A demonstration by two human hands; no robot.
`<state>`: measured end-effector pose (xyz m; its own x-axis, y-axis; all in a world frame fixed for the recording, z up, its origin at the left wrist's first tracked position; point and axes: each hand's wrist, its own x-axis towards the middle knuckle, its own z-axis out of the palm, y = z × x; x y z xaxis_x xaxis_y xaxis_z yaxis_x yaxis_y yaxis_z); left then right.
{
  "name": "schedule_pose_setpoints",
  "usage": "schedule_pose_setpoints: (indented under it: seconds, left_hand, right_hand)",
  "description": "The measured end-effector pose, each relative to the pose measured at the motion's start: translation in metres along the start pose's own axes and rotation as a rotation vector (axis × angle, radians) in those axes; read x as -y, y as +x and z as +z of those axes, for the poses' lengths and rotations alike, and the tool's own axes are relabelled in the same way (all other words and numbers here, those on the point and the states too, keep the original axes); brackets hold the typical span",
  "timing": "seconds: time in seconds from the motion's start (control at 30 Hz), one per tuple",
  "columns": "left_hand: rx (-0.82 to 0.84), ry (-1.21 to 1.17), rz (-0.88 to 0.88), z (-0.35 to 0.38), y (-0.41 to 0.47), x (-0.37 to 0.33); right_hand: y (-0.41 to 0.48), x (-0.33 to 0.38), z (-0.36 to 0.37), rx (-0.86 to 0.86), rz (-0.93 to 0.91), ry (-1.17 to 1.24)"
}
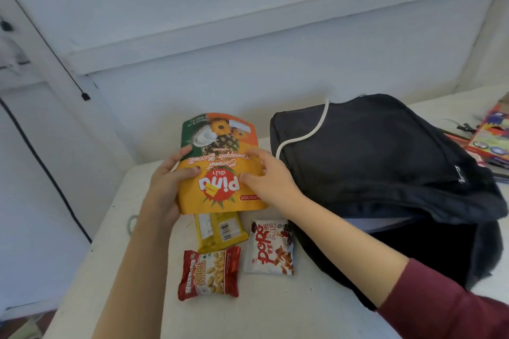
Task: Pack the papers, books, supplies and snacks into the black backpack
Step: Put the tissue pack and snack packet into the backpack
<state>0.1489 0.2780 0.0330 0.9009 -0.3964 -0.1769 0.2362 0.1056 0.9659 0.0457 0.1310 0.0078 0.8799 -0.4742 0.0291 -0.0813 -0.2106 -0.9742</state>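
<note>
Both hands held a Pina coconut pineapple biscuit bag (220,165) just left of the black backpack (385,159), lifted off the tabletop (275,316) with its print upside down to the wearer. The left hand (165,187) gripped the edge of the bag farther from the backpack, thumb across the front and fingers curled behind. The right hand (264,179) gripped the edge nearer the backpack, thumb and fingers on the orange face, its wrist close against the backpack's side; a maroon sleeve (440,303) covered that forearm.

The backpack lay flat on the tabletop, its near end gaping to a dark inside with a strip of grey lining showing. A white cord (303,135) ran over its far left corner. Left of the backpack's open end lay three snacks: a white Popo packet (270,246) nearest it, almost touching, then a yellow packet (220,231) partly under the held bag, and a red salted peanuts packet (209,274) overlapping the yellow packet's near end. Beyond the backpack's right side sat colourful boxes (490,140).
</note>
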Motion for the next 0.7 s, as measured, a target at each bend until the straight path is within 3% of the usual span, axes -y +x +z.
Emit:
schedule_pose_setpoints:
  seconds: [0.23, 0.4, 0.6, 0.7]
  left_hand:
    - [0.271, -0.064, 0.040, 0.048, -0.030, -0.017]
    - [0.420, -0.012, 0.042, 0.100, -0.044, -0.004]
    - [0.646, 0.093, -0.021, 0.147, -0.068, 0.032]
    - [0.686, 0.259, 0.043, 0.162, -0.075, 0.056]
  right_hand:
    - [-0.031, 0.038, -0.056, -0.155, -0.111, 0.294]
    - [-0.061, 0.018, -0.111, -0.244, -0.043, 0.496]
    - [-0.105, -0.024, -0.169, -0.374, 0.105, 0.562]
    - [-0.129, -0.039, -0.194, -0.403, 0.128, 0.593]
